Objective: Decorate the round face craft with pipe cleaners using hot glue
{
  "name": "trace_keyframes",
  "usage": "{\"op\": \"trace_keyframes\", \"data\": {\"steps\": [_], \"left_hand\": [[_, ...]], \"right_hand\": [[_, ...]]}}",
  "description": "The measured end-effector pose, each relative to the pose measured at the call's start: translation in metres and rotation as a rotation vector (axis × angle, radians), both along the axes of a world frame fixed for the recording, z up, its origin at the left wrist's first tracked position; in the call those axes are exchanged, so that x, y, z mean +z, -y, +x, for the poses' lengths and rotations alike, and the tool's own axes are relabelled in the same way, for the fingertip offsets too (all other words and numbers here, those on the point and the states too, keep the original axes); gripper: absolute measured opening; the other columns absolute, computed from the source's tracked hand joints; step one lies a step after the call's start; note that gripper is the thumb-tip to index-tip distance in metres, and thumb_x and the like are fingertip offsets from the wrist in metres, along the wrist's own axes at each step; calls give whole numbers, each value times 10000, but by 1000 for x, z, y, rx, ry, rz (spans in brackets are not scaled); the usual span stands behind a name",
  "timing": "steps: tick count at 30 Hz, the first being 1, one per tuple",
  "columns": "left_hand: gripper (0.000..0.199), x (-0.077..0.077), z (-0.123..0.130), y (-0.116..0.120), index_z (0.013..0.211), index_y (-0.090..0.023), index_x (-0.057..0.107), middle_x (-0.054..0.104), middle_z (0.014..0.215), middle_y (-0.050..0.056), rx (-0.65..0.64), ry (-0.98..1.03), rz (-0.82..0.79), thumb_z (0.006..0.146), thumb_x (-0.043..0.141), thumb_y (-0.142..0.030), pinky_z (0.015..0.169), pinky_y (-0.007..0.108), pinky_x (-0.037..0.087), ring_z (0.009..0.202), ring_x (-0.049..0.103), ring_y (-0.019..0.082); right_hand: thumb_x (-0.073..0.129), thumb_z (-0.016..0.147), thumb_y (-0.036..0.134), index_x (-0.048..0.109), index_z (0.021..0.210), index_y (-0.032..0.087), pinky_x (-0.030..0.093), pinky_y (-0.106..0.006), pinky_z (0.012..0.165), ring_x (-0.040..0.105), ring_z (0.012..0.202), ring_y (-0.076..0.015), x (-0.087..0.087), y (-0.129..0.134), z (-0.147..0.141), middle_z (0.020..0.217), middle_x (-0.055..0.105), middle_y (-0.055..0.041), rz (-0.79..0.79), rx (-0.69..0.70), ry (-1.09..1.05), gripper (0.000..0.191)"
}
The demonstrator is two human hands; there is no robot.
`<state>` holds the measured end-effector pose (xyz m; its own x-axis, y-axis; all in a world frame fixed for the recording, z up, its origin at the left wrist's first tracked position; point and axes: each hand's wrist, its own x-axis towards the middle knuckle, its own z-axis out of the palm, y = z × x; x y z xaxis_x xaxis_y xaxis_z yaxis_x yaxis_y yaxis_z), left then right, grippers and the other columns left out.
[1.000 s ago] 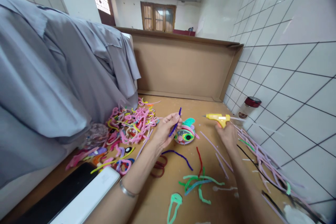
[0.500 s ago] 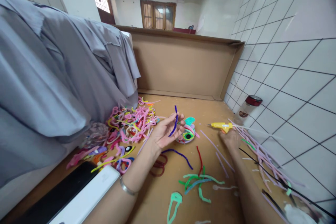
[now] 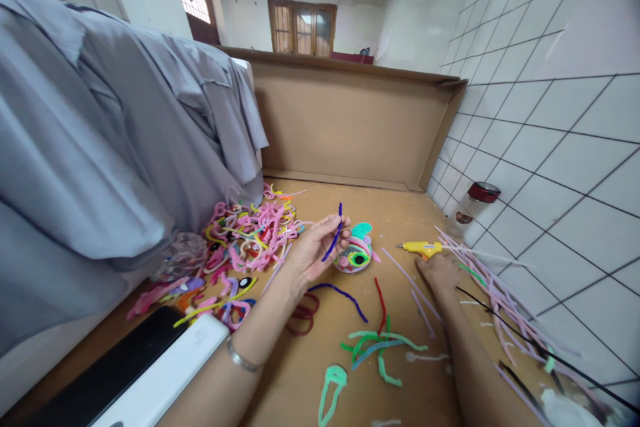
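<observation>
1. Your left hand (image 3: 316, 250) pinches a dark blue pipe cleaner (image 3: 332, 245) between thumb and fingers, raised above the surface (image 3: 400, 373); your fingertips cover part of its length.
2. Your right hand (image 3: 440, 272) is at the handle of the yellow glue gun (image 3: 419, 247); its fingers are bunched out of sight, so you cannot tell whether they grip it or only touch it.
3. The decorated ball (image 3: 361, 250), with its green-ringed eye, sits on the surface just beyond your left fingers, which hide its left edge.
4. Red loops (image 3: 303, 315) show beside your left forearm, which conceals whatever adjoins them.
5. The white slab (image 3: 173, 367) next to the black one (image 3: 125, 353) runs out of view at the bottom, partly behind that forearm.
6. In the tangled pile (image 3: 255, 233), single strands are hard to separate.
7. A white lump (image 3: 567, 408) at lower right is too blurred to name.
</observation>
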<state>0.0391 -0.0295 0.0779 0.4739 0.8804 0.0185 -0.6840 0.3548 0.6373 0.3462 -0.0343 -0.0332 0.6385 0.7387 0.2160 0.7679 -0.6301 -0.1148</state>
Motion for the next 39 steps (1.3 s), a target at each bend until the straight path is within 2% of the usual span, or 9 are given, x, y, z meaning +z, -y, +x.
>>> {"op": "trace_keyframes", "data": {"steps": [3,9,17,23,27,29,32,35,39], "left_hand": [[179,1,2,3,777,-123,642,674,748,21,60,-89,60,719,788,-209,558,172,528,637,641,97],[290,0,3,5,757,-126,640,663,640,0,141,-176,130,638,852,-283,509,157,494,535,603,75],[377,-1,3,3,761,-113,670,702,678,20,224,-150,130,507,918,-240,594,172,517,604,646,89],[307,1,5,4,730,-133,689,687,649,2,335,-244,225,527,903,-216,603,197,494,596,628,98],[232,4,6,10,722,-150,688,689,666,1,501,-387,376,571,864,-161,620,209,473,614,622,111],[268,4,6,14,818,-174,693,710,719,10,586,-430,441,601,845,-136,688,229,481,689,656,139],[393,2,5,19,978,-224,692,728,789,20,686,-475,536,627,832,-117,831,270,467,832,679,184],[409,-2,3,20,1014,-250,707,744,836,40,716,-538,640,642,826,-126,922,317,421,933,664,227],[377,-6,1,19,1026,-252,716,753,862,63,679,-544,657,678,796,-132,905,340,400,981,661,257]], "right_hand": [[516,856,467,670,1085,-10,448,-429,863,617,1072,-370,4,1,-5,1168,631,-284,-54,-56,76,552],[509,863,468,660,1084,-40,421,-438,844,614,1039,-370,10,5,-12,1141,635,-296,-80,-43,135,574],[528,868,402,634,1088,-61,392,-465,858,579,1031,-360,29,9,-23,1082,627,-276,72,15,301,523],[504,883,359,655,1058,-8,403,-449,860,577,1060,-359,47,9,-32,1096,639,-262,67,72,236,434],[468,873,305,679,1082,83,425,-379,837,623,1010,-296,61,7,-38,1066,695,-189,200,239,-11,371],[471,841,311,695,1050,114,448,-341,790,650,906,-252,70,6,-47,966,727,-141,357,323,-233,364],[538,750,373,707,895,123,479,-325,715,640,739,-216,84,8,-68,784,721,-100,602,434,-575,335],[635,662,443,692,804,147,494,-318,674,618,679,-190,97,18,-93,735,711,-75,749,565,-840,334],[676,676,451,690,793,164,494,-294,664,604,679,-162,111,37,-120,730,698,-44,801,665,-976,310]]}}
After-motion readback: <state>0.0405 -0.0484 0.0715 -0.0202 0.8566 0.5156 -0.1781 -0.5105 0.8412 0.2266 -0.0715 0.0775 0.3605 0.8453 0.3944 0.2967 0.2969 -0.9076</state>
